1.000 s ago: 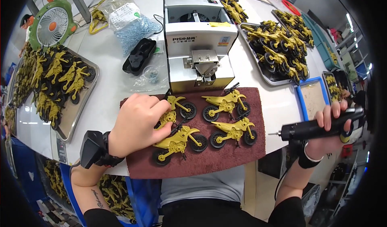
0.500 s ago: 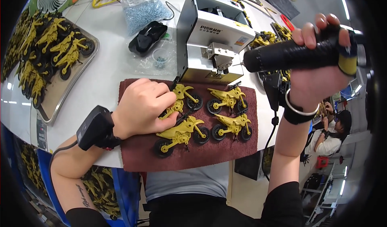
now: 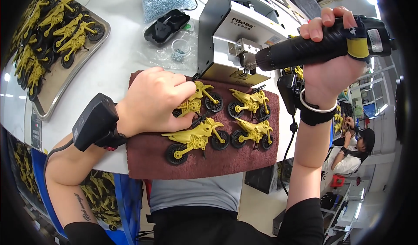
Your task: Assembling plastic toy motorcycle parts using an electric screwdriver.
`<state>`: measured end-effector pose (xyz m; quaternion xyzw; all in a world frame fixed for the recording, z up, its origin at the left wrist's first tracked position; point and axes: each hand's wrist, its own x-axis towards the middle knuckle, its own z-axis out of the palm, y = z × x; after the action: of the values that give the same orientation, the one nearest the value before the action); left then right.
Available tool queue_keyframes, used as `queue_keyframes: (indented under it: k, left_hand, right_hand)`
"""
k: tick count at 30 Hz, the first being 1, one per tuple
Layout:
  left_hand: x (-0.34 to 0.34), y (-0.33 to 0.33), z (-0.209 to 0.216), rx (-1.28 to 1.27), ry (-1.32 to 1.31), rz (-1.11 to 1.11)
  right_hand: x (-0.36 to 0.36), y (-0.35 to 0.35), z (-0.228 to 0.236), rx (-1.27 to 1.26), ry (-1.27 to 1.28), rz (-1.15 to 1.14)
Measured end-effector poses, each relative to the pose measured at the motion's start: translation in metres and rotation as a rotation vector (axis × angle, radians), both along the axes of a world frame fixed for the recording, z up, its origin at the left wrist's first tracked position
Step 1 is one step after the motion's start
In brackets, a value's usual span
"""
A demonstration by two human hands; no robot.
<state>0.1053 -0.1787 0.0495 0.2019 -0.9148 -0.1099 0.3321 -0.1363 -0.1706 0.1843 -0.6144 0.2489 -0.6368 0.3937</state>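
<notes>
Four-wheel-free toy motorcycles, yellow with black wheels, lie on their sides on a brown cloth mat [image 3: 209, 171]. My left hand [image 3: 154, 99] is closed on the far left toy motorcycle [image 3: 199, 92], its fingers covering the rear part. The near left motorcycle [image 3: 196, 136] lies just beside my thumb; a far right one [image 3: 250, 101] and a near right one [image 3: 254, 132] lie apart from my hands. My right hand [image 3: 333, 77] grips a black electric screwdriver [image 3: 296, 53], held level. Its nose is against or very near the metal block of a screw feeder [image 3: 237, 31]; the tip cannot be made out.
A metal tray [image 3: 80, 75] piled with toy motorcycles stands at the left. Beyond the mat are a bag of screws [image 3: 167, 3], a black plastic case [image 3: 166, 27] and a small clear cup of screws [image 3: 180, 50]. A co-worker [image 3: 352, 153] sits at the right.
The screwdriver in my right hand has moved left, up to the feeder's block. My left hand stays on the same motorcycle. The whole view has shifted slightly.
</notes>
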Motion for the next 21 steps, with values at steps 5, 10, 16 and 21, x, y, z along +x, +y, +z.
queue_keyframes:
  k: [5,10,16,21]
  left_hand:
    - [0.002,0.002,0.003,0.096,-0.034,0.091]
    - [0.006,0.004,0.001,0.165,-0.13,0.148]
    - [0.005,0.007,-0.004,0.143,-0.106,0.17]
    - [0.003,0.007,-0.004,0.182,-0.093,0.173]
  right_hand:
    - [0.011,-0.002,-0.007,-0.022,0.065,-0.068]
    - [0.022,0.013,-0.005,0.021,0.009,0.165]
    - [0.059,0.038,-0.016,0.157,-0.014,0.346]
    - [0.066,0.031,-0.029,0.115,0.08,0.409]
